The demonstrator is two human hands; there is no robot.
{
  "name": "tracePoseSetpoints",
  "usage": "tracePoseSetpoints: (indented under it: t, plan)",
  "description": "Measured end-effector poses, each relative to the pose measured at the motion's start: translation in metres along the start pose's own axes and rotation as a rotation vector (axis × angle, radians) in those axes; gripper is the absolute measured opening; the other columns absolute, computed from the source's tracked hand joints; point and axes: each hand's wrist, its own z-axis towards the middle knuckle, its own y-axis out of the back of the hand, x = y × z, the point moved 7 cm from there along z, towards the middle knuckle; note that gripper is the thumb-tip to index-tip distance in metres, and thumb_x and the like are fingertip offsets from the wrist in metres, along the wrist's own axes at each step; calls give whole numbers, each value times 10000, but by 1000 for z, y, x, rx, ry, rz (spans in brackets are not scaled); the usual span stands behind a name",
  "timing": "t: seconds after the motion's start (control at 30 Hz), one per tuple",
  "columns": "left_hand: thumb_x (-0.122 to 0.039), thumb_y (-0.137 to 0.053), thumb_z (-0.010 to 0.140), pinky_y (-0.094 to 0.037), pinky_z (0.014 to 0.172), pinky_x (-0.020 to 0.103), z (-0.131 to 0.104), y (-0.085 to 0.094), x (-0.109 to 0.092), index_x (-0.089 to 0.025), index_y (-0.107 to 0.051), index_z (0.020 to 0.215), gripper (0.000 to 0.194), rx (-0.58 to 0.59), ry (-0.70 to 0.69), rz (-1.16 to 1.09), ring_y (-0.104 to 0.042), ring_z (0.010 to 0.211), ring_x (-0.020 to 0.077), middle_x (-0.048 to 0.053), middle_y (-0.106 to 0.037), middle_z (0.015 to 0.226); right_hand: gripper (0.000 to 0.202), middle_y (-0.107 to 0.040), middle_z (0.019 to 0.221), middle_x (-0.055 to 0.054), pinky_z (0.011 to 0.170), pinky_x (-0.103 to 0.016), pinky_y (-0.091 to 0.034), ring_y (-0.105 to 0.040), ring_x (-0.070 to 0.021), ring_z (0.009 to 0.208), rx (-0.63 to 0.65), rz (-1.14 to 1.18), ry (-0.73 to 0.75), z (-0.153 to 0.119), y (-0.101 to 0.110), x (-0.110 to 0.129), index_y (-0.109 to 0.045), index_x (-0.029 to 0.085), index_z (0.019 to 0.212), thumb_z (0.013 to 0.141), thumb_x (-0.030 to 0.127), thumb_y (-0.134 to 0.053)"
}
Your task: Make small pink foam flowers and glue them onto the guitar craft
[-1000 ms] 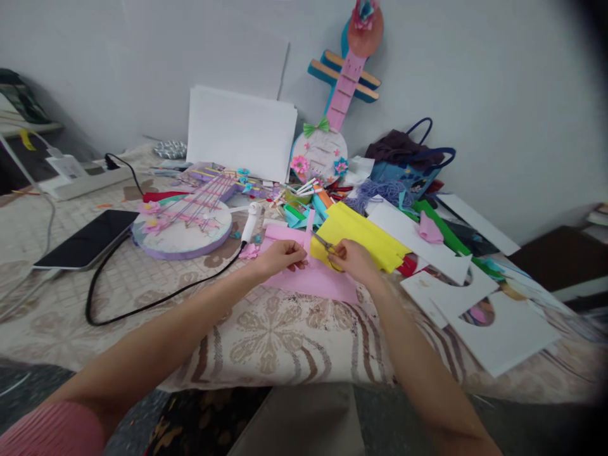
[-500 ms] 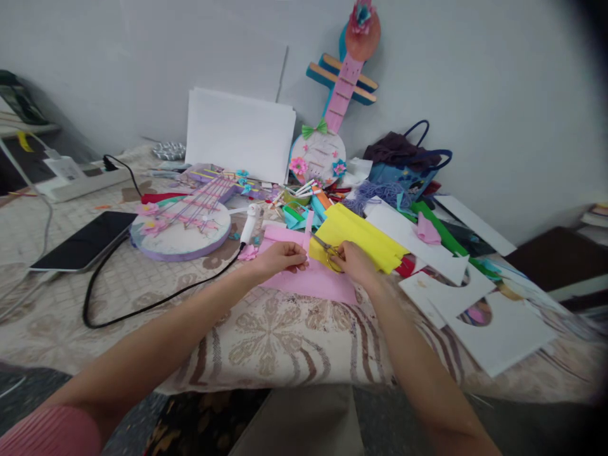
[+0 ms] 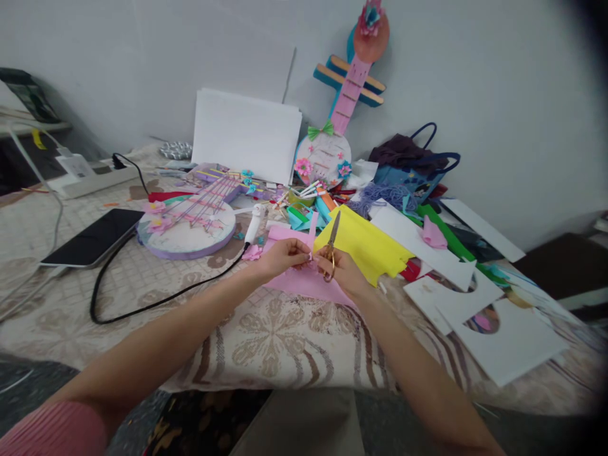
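Observation:
My left hand (image 3: 289, 255) pinches a small bit of pink paper over a pink sheet (image 3: 308, 283) on the patterned cloth. Close beside it, my right hand (image 3: 339, 266) has gold-handled scissors (image 3: 332, 237) hooked in its fingers, blades pointing up and away. The right fingertips meet the left ones at the same small pink piece, which is mostly hidden by the fingers. Under the scissor blades and to the right lies yellow paper (image 3: 368, 247).
A white glue gun (image 3: 255, 225) with a black cable lies left of the hands. Farther left are a decorated round instrument (image 3: 190, 234) and a tablet (image 3: 95, 237). White cut sheets (image 3: 508, 342) lie right; another decorated instrument (image 3: 349, 95) leans on the wall.
My right hand has moved in to meet my left fingertips. The scissors have turned from lying toward the left to pointing upward. The view has shifted slightly.

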Motion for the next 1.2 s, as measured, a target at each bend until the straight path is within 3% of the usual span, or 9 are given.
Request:
tracePoseSetpoints:
  t: [0.4,0.67,0.93,1.07,1.2]
  plan:
    - [-107,-641,680,-441,561,208,-1,-2,-8,-108,-526,838,195,-32,-141,148,-563,551,73,-4,-603,631,180,-492,619,40,514,-235,-344,-439,-98,544,-70,-16,7,1,0,-10,-548,169,779,700,312,-622]
    - [-243,-629,718,-412,517,198,3,-2,2,-115,-535,700,160,8,-97,223,-528,531,71,3,-584,600,133,-497,584,39,496,-236,-344,-437,-97,508,-59,-47,-6,0,-1,-10,-542,166,768,713,282,-575]
    - [-273,-599,733,-415,522,199,2,-2,0,-129,-544,717,154,7,-123,270,-534,554,81,3,-586,618,124,-470,549,52,461,-222,-326,-400,-81,467,-34,-42,-25,-2,-7,-11,-516,171,718,707,279,-576]
    - [-224,-580,734,-394,499,187,-1,-4,-3,-138,-527,679,115,-18,-79,209,-513,515,70,-19,-555,562,119,-477,557,46,456,-219,-325,-403,-80,468,-19,-48,-26,-2,-8,-11,-520,170,723,708,277,-570]
    - [-287,-589,752,-405,501,195,-2,-4,0,-133,-535,681,179,-15,3,134,-518,505,72,-13,-563,562,122,-478,560,46,458,-220,-326,-403,-80,469,-41,-52,-18,-2,-5,-11,-524,168,729,711,282,-565]
